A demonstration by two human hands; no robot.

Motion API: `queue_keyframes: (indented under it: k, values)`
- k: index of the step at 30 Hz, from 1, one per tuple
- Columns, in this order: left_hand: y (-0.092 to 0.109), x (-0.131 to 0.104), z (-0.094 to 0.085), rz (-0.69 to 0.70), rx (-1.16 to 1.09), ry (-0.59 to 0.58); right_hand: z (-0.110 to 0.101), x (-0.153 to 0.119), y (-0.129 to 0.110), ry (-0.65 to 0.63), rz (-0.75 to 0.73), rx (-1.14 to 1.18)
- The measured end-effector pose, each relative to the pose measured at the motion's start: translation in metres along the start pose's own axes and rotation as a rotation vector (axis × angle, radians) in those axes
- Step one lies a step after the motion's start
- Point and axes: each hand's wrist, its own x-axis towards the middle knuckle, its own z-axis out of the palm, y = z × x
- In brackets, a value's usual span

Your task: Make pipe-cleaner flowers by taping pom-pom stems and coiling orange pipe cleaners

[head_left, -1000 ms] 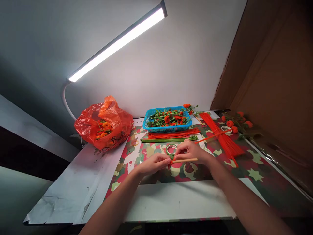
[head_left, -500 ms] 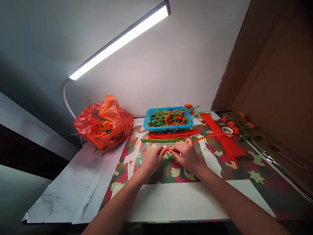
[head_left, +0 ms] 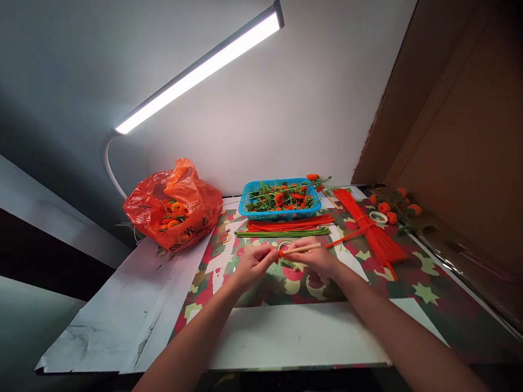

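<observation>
Thumb and fingers of my left hand (head_left: 256, 265) pinch a small coil of orange pipe cleaner (head_left: 281, 253). A thin wooden stick (head_left: 304, 249) points right from that coil, in front of the fingers of my right hand (head_left: 316, 262). My right hand is closed at the coil; its fingertips are partly hidden by the stick. The pipe cleaner's loose tail runs out past the right hand towards a red-orange bundle of pipe cleaners (head_left: 378, 237). Behind the hands, a roll of tape (head_left: 285, 245) lies on the table.
A blue basket (head_left: 281, 216) of orange flowers stands at the back, with red stems and green stems (head_left: 281, 234) before it. An orange plastic bag (head_left: 204, 204) sits left, under a lamp (head_left: 204, 68). Finished orange flowers (head_left: 384, 208) and another tape roll (head_left: 378, 217) are at right.
The wooden stick has come into sight between my hands, pointing right. My right hand has turned and dropped slightly, and the pipe cleaner's tail has swung lower.
</observation>
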Motion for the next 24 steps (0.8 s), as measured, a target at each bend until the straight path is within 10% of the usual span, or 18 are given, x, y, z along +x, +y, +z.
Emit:
queue_keyframes:
  k: [7,15,24]
  values:
    - [-0.001,-0.001,-0.01,0.04,0.327,-0.33,-0.01,-0.004,-0.001,-0.037,-0.174,-0.582]
    - [-0.005,0.001,0.002,-0.097,0.719,-0.029,0.009,-0.004,-0.002,0.292,-0.372,-0.943]
    - [-0.003,0.0,0.013,-0.152,0.493,0.241,0.019,-0.008,-0.011,0.395,-0.368,-0.712]
